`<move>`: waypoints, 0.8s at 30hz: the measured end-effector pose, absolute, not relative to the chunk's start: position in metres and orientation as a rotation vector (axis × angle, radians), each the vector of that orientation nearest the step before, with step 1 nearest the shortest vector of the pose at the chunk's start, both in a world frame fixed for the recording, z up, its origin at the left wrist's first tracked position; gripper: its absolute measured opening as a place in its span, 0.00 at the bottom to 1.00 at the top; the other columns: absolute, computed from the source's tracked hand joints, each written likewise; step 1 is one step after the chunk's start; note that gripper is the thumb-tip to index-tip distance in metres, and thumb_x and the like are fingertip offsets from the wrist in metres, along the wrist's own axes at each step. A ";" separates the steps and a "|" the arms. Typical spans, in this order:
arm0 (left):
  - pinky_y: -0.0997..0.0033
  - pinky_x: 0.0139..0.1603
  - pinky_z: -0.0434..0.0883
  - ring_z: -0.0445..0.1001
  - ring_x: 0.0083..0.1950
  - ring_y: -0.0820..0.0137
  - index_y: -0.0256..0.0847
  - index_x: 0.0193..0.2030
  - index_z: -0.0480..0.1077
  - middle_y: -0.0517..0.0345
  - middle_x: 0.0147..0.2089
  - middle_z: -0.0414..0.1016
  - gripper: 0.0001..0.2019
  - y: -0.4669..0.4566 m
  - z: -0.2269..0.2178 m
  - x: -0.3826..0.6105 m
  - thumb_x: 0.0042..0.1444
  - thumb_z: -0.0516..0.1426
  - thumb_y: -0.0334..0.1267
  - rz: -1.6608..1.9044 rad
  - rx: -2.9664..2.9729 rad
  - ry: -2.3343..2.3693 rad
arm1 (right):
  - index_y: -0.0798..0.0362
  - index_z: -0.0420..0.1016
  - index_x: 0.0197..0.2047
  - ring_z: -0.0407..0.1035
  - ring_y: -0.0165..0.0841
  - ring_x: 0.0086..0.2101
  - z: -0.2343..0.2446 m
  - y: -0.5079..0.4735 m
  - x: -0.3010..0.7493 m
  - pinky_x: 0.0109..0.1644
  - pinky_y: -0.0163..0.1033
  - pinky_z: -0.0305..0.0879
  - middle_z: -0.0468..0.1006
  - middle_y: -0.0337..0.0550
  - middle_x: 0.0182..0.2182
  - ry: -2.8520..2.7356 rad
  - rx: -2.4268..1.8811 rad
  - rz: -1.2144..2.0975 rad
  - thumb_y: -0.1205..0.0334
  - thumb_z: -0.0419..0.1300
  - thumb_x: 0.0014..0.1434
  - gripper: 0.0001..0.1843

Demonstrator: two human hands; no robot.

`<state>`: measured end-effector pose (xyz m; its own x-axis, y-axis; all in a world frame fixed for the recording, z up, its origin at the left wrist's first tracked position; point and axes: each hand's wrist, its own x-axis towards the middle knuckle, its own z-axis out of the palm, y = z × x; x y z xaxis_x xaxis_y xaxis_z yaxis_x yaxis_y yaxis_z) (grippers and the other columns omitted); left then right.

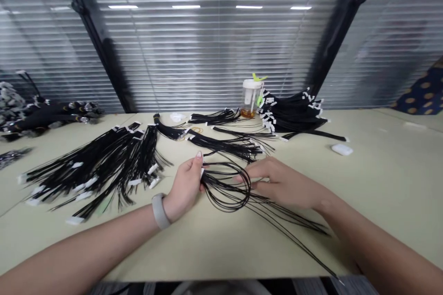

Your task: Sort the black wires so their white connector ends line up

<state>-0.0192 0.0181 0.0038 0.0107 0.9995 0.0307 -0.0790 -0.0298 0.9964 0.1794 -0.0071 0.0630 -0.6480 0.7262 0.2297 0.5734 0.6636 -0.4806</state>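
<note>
My left hand (187, 179) pinches the white connector end of a bundle of thin black wires (224, 189), thumb on top. Part of the bundle is bent into round loops to the right of that hand. My right hand (284, 182) is at the right side of the loops, its fingers curled about the wires and partly hidden by them. From there the loose wire ends trail over the table toward the front right, one reaching near the edge with a bare tip. A grey band (161, 211) is on my left wrist.
Many black wire bundles with white connectors (104, 161) lie on the left of the table (387, 184). More bundles (224, 145) lie beyond my hands. A tall pile (294, 110) stands back right beside a lidded cup (249, 99). A white case (342, 149) lies on the right.
</note>
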 end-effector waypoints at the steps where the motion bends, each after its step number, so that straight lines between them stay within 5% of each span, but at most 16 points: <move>1: 0.78 0.12 0.55 0.55 0.13 0.80 0.37 0.24 0.61 0.66 0.16 0.60 0.21 0.018 0.003 -0.019 0.50 0.51 0.56 1.246 1.185 1.138 | 0.56 0.68 0.23 0.58 0.25 0.23 0.061 -0.007 0.177 0.30 0.31 0.54 0.66 0.36 0.20 -2.485 -1.012 0.458 0.67 0.48 0.57 0.13; 6: 0.78 0.12 0.56 0.54 0.13 0.79 0.38 0.24 0.60 0.67 0.14 0.57 0.22 0.014 0.002 -0.018 0.52 0.48 0.57 1.207 1.282 1.201 | 0.57 0.68 0.29 0.59 0.30 0.27 0.046 -0.010 0.160 0.34 0.35 0.54 0.67 0.42 0.24 -2.487 -1.009 0.002 0.64 0.47 0.59 0.13; 10: 0.78 0.14 0.56 0.55 0.14 0.78 0.39 0.25 0.59 0.68 0.15 0.55 0.21 0.007 0.003 -0.018 0.54 0.45 0.56 1.165 1.440 1.250 | 0.55 0.69 0.28 0.60 0.30 0.28 0.036 -0.014 0.147 0.36 0.36 0.54 0.67 0.42 0.24 -2.501 -1.066 -0.046 0.63 0.46 0.60 0.14; 16: 0.79 0.19 0.57 0.57 0.19 0.78 0.39 0.24 0.57 0.67 0.18 0.54 0.18 -0.002 0.008 -0.016 0.58 0.44 0.49 1.171 1.655 1.286 | 0.55 0.68 0.26 0.58 0.26 0.25 0.028 -0.010 0.143 0.31 0.32 0.52 0.70 0.37 0.23 -2.462 -1.106 0.317 0.66 0.46 0.59 0.14; 24: 0.78 0.23 0.56 0.54 0.22 0.76 0.39 0.23 0.55 0.65 0.19 0.55 0.17 -0.006 0.007 -0.017 0.58 0.44 0.47 1.157 1.739 1.298 | 0.56 0.61 0.20 0.48 0.22 0.21 0.034 -0.010 0.144 0.23 0.28 0.47 0.54 0.31 0.17 -2.317 -1.054 0.752 0.68 0.48 0.53 0.12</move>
